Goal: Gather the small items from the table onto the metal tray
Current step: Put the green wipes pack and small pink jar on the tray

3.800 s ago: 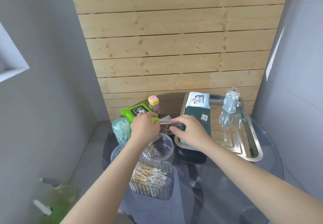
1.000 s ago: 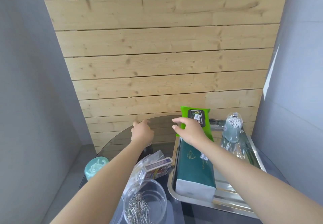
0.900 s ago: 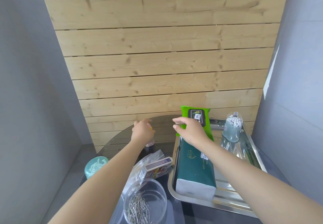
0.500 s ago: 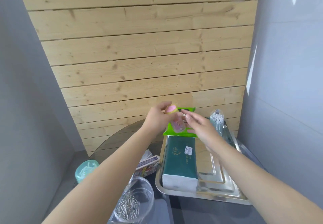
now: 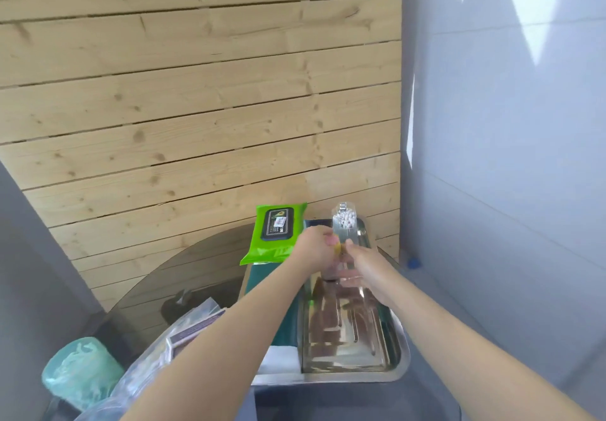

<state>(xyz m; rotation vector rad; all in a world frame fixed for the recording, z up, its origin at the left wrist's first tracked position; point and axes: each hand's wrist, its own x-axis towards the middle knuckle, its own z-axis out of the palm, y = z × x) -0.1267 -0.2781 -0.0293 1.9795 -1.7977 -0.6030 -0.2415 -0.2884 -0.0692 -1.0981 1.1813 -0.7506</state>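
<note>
**Both hands meet over the far part of the tray, small item between them**

Nearest, at the lower left of the glass counter (image 5: 196,256), stands a teal round container (image 5: 80,371). Just beside it to the right lies a clear plastic bag (image 5: 170,338) with a printed card box (image 5: 196,327) showing through it; the left forearm crosses over both.

Further in, the metal tray (image 5: 401,363) sits on the right part of the counter. A dark green tissue pack (image 5: 259,278) lies along its left side, largely covered by the left arm. The tray's right half is bare, reflective metal.

Above the tray's far half, the left hand (image 5: 316,250) is curled, its fingers closed around a small yellow-capped item (image 5: 337,249), most of which is hidden. The right hand (image 5: 364,264) is at that item with fingers bent; whether it grips or merely touches cannot be told.

Farthest, a bright green wipes packet (image 5: 275,233) rests on the far end of the tissue pack. A clear container of cotton swabs (image 5: 344,223) stands upright at the tray's far end.
</note>
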